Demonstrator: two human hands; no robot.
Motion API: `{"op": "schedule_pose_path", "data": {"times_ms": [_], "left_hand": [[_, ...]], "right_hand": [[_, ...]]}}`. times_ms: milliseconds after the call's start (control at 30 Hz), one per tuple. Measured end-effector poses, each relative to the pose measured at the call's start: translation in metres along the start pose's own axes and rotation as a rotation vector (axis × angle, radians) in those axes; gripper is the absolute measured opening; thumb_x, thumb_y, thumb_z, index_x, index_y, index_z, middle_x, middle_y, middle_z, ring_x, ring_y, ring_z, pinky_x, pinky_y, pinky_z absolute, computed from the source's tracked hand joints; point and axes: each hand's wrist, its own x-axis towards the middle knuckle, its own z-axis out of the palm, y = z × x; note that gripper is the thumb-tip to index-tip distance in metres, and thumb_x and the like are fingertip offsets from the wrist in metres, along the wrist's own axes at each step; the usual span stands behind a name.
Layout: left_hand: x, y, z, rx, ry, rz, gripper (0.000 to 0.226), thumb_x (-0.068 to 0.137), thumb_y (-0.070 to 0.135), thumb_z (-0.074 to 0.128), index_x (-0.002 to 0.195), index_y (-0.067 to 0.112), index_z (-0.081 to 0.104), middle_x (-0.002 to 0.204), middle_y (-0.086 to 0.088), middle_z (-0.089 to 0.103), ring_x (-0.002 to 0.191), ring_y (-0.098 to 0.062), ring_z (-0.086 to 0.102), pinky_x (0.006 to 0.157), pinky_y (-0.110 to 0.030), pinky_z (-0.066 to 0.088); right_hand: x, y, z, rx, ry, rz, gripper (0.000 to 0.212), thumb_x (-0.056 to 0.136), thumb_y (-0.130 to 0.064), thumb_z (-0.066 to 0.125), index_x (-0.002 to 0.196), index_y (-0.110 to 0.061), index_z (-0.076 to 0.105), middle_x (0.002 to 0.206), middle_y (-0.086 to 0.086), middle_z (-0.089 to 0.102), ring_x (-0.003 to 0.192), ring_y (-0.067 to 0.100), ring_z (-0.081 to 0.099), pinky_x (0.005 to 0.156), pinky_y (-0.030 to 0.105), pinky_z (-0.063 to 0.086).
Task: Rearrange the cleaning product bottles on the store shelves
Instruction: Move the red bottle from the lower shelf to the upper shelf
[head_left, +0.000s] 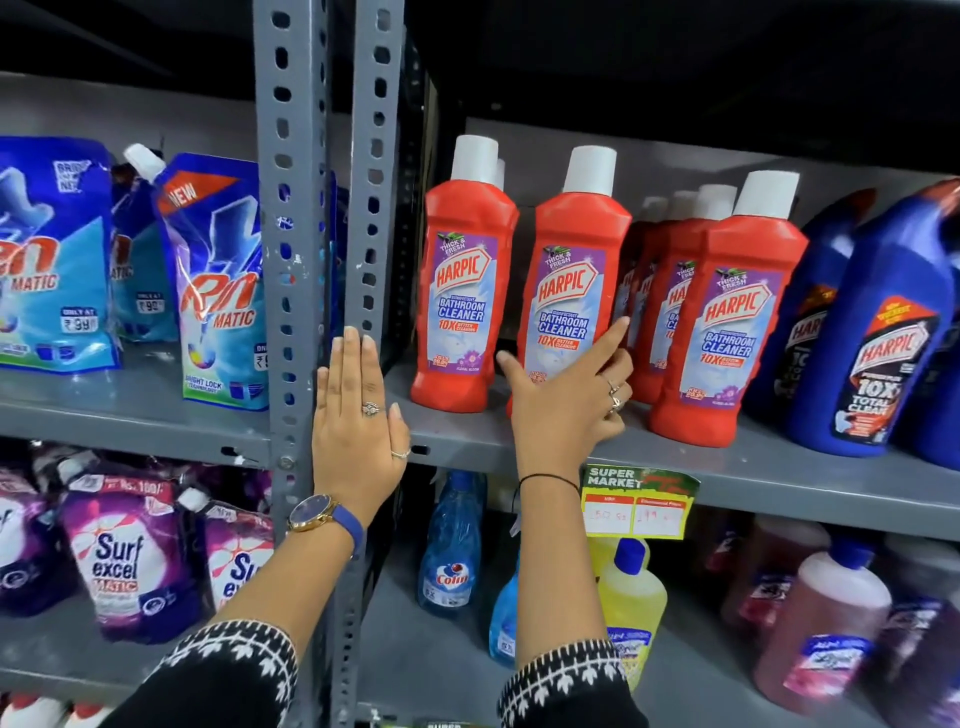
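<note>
Several red Harpic bathroom cleaner bottles with white caps stand on the grey upper shelf (779, 483). My right hand (566, 400) grips the lower part of the second red bottle (571, 260), thumb on its left side and fingers round its right. A first red bottle (465, 275) stands just left of it. A row of red bottles (727, 322) stands to the right. My left hand (358, 426) lies flat and open against the grey slotted upright (291, 234), holding nothing.
Blue Harpic bottles (883, 332) crowd the shelf's right end. Rin pouches (218, 291) fill the left bay, Surf Excel pouches (124, 551) below them. On the lower shelf stand Colin spray bottles (452, 551), a yellow bottle (631, 597) and pinkish bottles (826, 618). A price tag (639, 501) hangs on the shelf edge.
</note>
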Motion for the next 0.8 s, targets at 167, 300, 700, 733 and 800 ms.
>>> {"op": "schedule_pose_path", "data": {"times_ms": [167, 300, 700, 733, 800], "left_hand": [[0.000, 0.000, 0.001, -0.002, 0.004, 0.002, 0.068, 0.087, 0.016, 0.035, 0.148, 0.000, 0.008, 0.152, -0.014, 0.011, 0.144, -0.024, 0.006, 0.118, -0.037, 0.005], [0.000, 0.000, 0.001, -0.005, 0.006, -0.001, 0.068, 0.087, 0.016, 0.035, 0.148, -0.001, 0.010, 0.152, -0.014, 0.012, 0.144, -0.026, 0.008, 0.118, -0.037, 0.005], [0.001, 0.001, 0.000, 0.005, -0.004, -0.008, 0.066, 0.087, 0.015, 0.036, 0.146, -0.004, 0.014, 0.152, -0.021, 0.018, 0.142, -0.030, 0.011, 0.118, -0.036, 0.004], [0.001, 0.001, 0.000, 0.005, -0.004, -0.007, 0.066, 0.087, 0.015, 0.036, 0.147, -0.004, 0.014, 0.152, -0.021, 0.018, 0.142, -0.030, 0.011, 0.118, -0.036, 0.004], [0.001, 0.001, 0.001, 0.002, 0.000, -0.006, 0.066, 0.087, 0.015, 0.035, 0.147, -0.003, 0.014, 0.152, -0.021, 0.018, 0.142, -0.030, 0.011, 0.118, -0.036, 0.004]], "right_hand": [[-0.001, 0.000, 0.004, -0.141, -0.008, 0.012, 0.130, 0.055, -0.058, 0.079, 0.149, -0.014, 0.001, 0.136, 0.009, 0.039, 0.112, 0.030, 0.043, 0.085, 0.050, 0.038], [0.000, 0.001, 0.004, -0.076, -0.013, 0.037, 0.116, 0.070, -0.037, 0.078, 0.149, -0.010, -0.003, 0.144, 0.012, 0.032, 0.124, 0.031, 0.038, 0.099, 0.054, 0.035], [0.010, 0.004, -0.005, 0.072, -0.131, 0.059, 0.104, 0.082, -0.024, 0.071, 0.148, -0.007, -0.008, 0.152, 0.015, 0.021, 0.136, 0.031, 0.029, 0.112, 0.054, 0.023], [0.010, 0.004, -0.005, 0.071, -0.130, 0.057, 0.104, 0.082, -0.025, 0.071, 0.148, -0.006, -0.007, 0.151, 0.016, 0.022, 0.135, 0.032, 0.030, 0.112, 0.054, 0.025], [0.009, 0.004, -0.006, 0.070, -0.136, 0.054, 0.104, 0.081, -0.026, 0.071, 0.148, -0.006, -0.006, 0.151, 0.016, 0.023, 0.134, 0.033, 0.032, 0.111, 0.053, 0.027]]}}
